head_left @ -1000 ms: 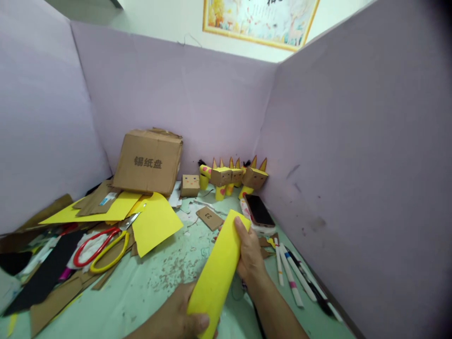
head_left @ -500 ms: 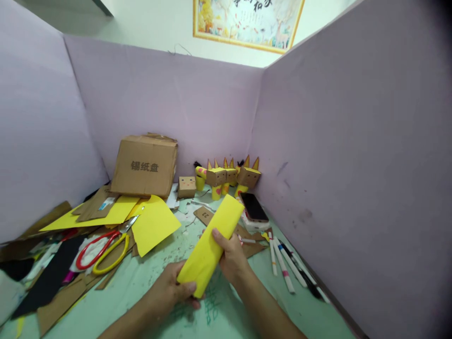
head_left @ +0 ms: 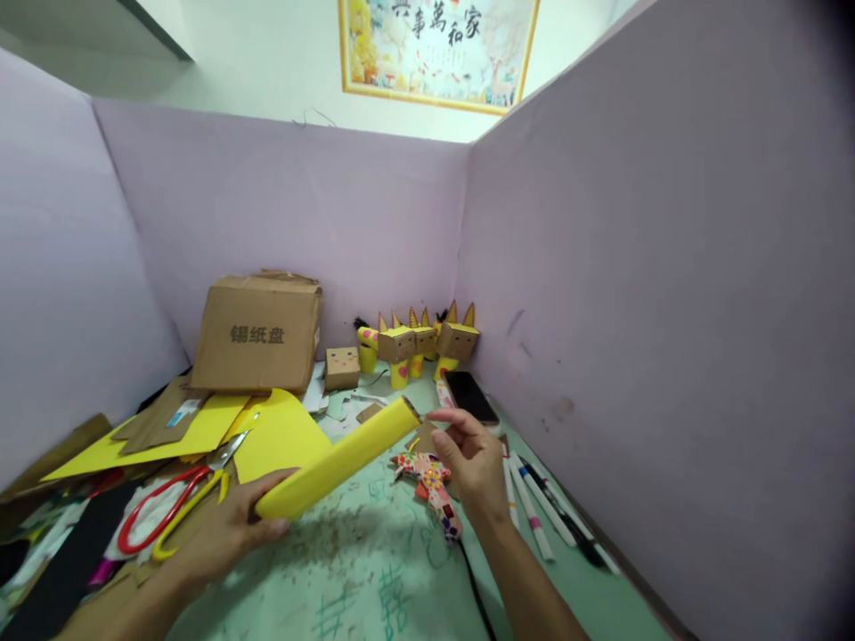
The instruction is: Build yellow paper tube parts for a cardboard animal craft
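My left hand [head_left: 244,516] grips the near end of a yellow paper-covered cardboard tube [head_left: 340,461]. The tube slants up to the right, and brown shows at its far end. Just beyond that end, my right hand [head_left: 471,454] is raised with fingers apart and bent, holding nothing. Below and left of the right hand, a floral-patterned glue gun [head_left: 434,490] lies on the green table, its black cord [head_left: 476,588] running toward me. A small piece of cardboard [head_left: 424,439] lies partly hidden behind the glue gun and the tube.
Red-and-yellow scissors [head_left: 180,503], yellow paper [head_left: 277,436] and cardboard scraps lie left. A cardboard box [head_left: 257,334], a small box with a drawn face [head_left: 342,368] and several yellow horned figures [head_left: 397,345] stand at the back. A phone [head_left: 471,396] and several markers [head_left: 534,507] lie right.
My right hand has let go of the yellow tube and opened. My left hand has carried the tube left and tilted it flatter. The glue gun has come into plain view.
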A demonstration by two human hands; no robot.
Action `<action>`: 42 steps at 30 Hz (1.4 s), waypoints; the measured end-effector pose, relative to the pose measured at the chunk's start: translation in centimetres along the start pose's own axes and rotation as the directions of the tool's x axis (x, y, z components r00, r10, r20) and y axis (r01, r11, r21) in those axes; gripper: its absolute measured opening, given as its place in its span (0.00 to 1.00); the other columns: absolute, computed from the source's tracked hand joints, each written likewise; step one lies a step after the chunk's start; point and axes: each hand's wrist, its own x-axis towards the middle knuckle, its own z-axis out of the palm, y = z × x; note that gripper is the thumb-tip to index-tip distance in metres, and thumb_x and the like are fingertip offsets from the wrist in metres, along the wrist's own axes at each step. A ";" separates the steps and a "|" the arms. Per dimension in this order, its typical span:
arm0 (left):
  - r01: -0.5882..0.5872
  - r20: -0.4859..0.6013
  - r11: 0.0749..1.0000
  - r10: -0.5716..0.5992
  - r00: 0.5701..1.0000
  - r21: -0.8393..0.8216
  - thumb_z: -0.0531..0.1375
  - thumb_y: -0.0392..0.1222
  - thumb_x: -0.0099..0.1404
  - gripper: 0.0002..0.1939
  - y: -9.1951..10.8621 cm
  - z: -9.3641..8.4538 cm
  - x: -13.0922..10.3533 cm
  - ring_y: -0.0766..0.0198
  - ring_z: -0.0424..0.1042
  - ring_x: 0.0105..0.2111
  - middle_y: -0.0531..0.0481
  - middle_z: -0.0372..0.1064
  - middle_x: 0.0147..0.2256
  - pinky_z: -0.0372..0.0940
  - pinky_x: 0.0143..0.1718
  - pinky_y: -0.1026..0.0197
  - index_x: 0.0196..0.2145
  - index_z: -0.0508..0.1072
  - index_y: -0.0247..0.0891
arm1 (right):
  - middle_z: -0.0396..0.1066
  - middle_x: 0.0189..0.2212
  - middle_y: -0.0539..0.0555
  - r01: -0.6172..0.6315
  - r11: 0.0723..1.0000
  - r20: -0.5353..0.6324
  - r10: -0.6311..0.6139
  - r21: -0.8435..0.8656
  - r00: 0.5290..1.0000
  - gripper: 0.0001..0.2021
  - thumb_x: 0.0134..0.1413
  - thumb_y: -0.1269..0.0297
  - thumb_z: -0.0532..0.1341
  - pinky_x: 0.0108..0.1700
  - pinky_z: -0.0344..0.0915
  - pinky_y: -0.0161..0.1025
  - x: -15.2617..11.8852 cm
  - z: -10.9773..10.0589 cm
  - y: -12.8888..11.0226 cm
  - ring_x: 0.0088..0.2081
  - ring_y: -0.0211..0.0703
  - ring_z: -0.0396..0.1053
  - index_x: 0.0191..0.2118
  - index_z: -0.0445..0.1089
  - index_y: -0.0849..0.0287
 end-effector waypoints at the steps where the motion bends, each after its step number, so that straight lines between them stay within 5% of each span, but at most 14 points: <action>1: -0.001 -0.013 1.000 0.002 1.000 0.031 0.64 0.48 0.46 0.27 -0.1 -0.1 0.0 0.51 0.69 0.39 0.50 0.73 0.37 0.63 0.37 0.61 0.46 0.73 0.43 | 0.60 0.15 0.44 -0.018 1.000 0.022 0.019 -0.024 1.000 0.12 0.39 0.62 0.65 0.20 0.54 0.31 -0.1 0.1 -0.1 0.18 0.33 0.55 0.33 0.72 0.62; 9: -0.052 -0.151 0.991 0.071 0.986 0.125 0.63 0.44 0.48 0.23 1.8 0.2 -0.8 0.55 0.71 0.35 0.52 0.74 0.39 0.63 0.34 0.62 0.45 0.73 0.46 | 0.65 0.12 0.46 -0.251 0.962 0.150 0.265 -0.107 0.953 0.12 0.32 0.61 0.68 0.13 0.55 0.29 0.0 0.7 1.5 0.12 0.33 0.59 0.26 0.73 0.64; 14: -0.131 -0.303 0.951 0.043 0.952 -0.280 0.66 0.43 0.47 0.31 3.3 -0.4 -1.1 0.51 0.64 0.49 0.43 0.63 0.53 0.66 0.39 0.59 0.51 0.66 0.42 | 0.61 0.07 0.44 -0.342 0.940 0.038 0.341 0.019 0.939 0.17 0.39 0.50 0.64 0.09 0.50 0.27 -0.2 1.1 1.4 0.09 0.32 0.57 0.23 0.67 0.62; 16: -0.195 -0.396 0.889 0.017 0.918 -0.414 0.65 0.43 0.49 0.27 3.6 -0.9 -1.3 0.56 0.67 0.44 0.43 0.64 0.51 0.67 0.35 0.61 0.48 0.67 0.41 | 0.62 0.08 0.43 -0.346 0.934 -0.018 0.349 0.084 0.937 0.19 0.40 0.48 0.63 0.10 0.52 0.27 -0.3 1.1 1.2 0.09 0.32 0.58 0.26 0.66 0.61; 18: -0.235 -0.437 0.830 -0.011 0.899 -0.505 0.64 0.44 0.51 0.18 3.9 -1.3 -1.7 0.64 0.69 0.31 0.46 0.71 0.37 0.66 0.27 0.65 0.41 0.71 0.38 | 0.61 0.08 0.42 -0.349 0.929 -0.041 0.356 0.125 0.933 0.19 0.40 0.47 0.63 0.09 0.52 0.27 -0.5 1.1 1.1 0.08 0.32 0.57 0.27 0.66 0.60; 20: -0.239 -0.422 0.790 -0.027 0.906 -0.564 0.63 0.46 0.52 0.13 4.2 -1.2 -2.1 0.71 0.62 0.18 0.53 0.67 0.20 0.58 0.18 0.69 0.32 0.73 0.34 | 0.58 0.07 0.40 -0.354 0.921 -0.054 0.366 0.161 0.929 0.19 0.39 0.48 0.64 0.09 0.51 0.27 -0.7 1.3 1.1 0.07 0.31 0.54 0.26 0.65 0.60; 23: -0.188 -0.363 0.791 -0.047 0.931 -0.583 0.63 0.50 0.51 0.16 5.0 -0.4 -2.7 0.75 0.53 0.11 0.59 0.57 0.10 0.47 0.12 0.71 0.28 0.73 0.32 | 0.57 0.06 0.40 -0.344 0.921 -0.095 0.364 0.180 0.926 0.20 0.36 0.47 0.66 0.09 0.50 0.27 -1.0 1.7 0.9 0.07 0.30 0.52 0.26 0.65 0.60; 29: 0.036 -0.334 0.766 -0.321 0.886 -0.641 0.66 0.53 0.44 0.26 6.3 0.8 -2.6 0.75 0.53 0.09 0.60 0.59 0.10 0.45 0.09 0.72 0.36 0.71 0.30 | 0.60 0.08 0.45 -0.236 0.972 -0.108 0.236 0.015 0.966 0.22 0.35 0.43 0.65 0.11 0.52 0.30 -1.8 2.4 1.3 0.10 0.33 0.57 0.21 0.65 0.60; 34: 0.049 -0.229 0.723 -0.282 0.932 -0.689 0.67 0.52 0.43 0.20 5.3 0.9 -2.3 0.76 0.52 0.08 0.59 0.60 0.08 0.44 0.09 0.73 0.27 0.67 0.34 | 0.62 0.11 0.48 -0.222 0.969 0.015 0.225 -0.105 0.974 0.19 0.41 0.47 0.64 0.14 0.53 0.31 -2.3 1.9 3.8 0.14 0.35 0.58 0.22 0.67 0.61; 39: 0.067 -0.168 0.681 -0.273 0.947 -0.729 0.68 0.53 0.40 0.21 4.8 0.8 -2.1 0.75 0.56 0.09 0.56 0.63 0.09 0.49 0.10 0.73 0.22 0.65 0.35 | 0.63 0.14 0.47 -0.406 0.909 0.267 0.417 -0.100 0.869 0.22 0.40 0.46 0.64 0.14 0.50 0.29 -1.8 1.8 4.3 0.12 0.31 0.56 0.27 0.68 0.64; 42: 0.071 -0.161 0.676 -0.275 0.948 -0.733 0.69 0.53 0.38 0.24 5.0 0.9 -2.0 0.70 0.64 0.14 0.51 0.69 0.14 0.58 0.15 0.71 0.25 0.67 0.33 | 0.61 0.13 0.45 -0.441 0.893 0.285 0.448 -0.092 0.847 0.22 0.39 0.46 0.64 0.13 0.48 0.28 -1.6 1.9 3.9 0.11 0.29 0.54 0.29 0.68 0.64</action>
